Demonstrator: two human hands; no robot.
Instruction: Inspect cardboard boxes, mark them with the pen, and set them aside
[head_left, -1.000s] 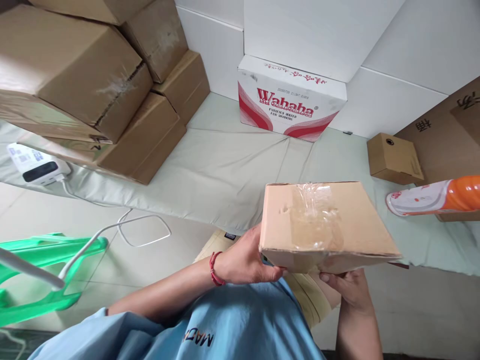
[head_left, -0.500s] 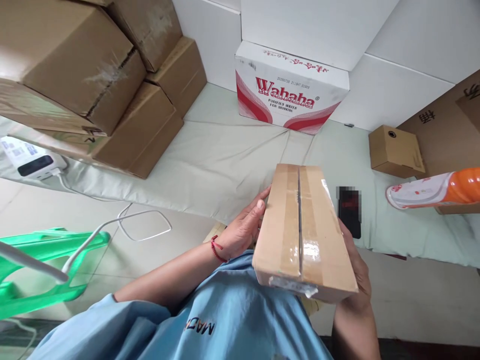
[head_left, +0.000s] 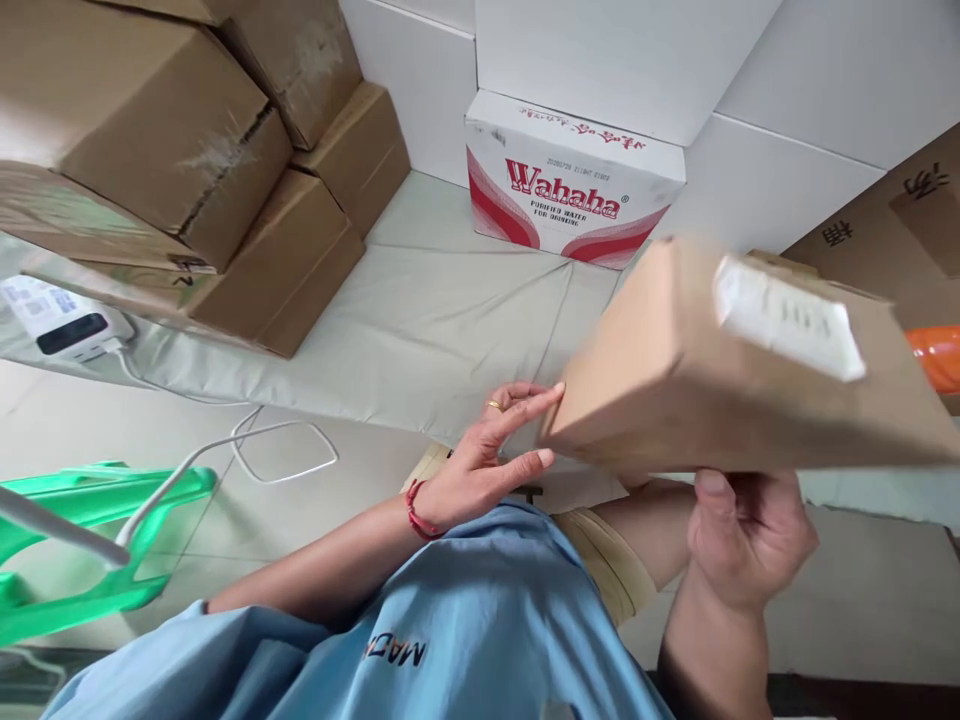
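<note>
A flat brown cardboard box [head_left: 720, 400], slightly blurred, is held up at the right, tilted, with a white label [head_left: 787, 318] on the side facing me. My right hand [head_left: 750, 535] grips its lower edge, thumb in front; the other fingers are partly hidden. With fingers stretched out and spread, my left hand [head_left: 499, 455] touches the box's left end with its fingertips and does not wrap round it. That hand wears a gold ring and a red cord bracelet [head_left: 421, 512].
A white and red Wahaha water carton [head_left: 562, 185] stands against the wall on the cloth-covered surface [head_left: 435, 300]. Brown boxes [head_left: 172, 140] are stacked at left, near a white device [head_left: 71, 320] with a cable. A green plastic stool [head_left: 150, 592] is below. An orange object [head_left: 937, 355] shows at right.
The box has turned and swung to the right, so its labelled side now shows instead of its taped face. My left hand's fingers have spread. The phone is now hidden from view.
</note>
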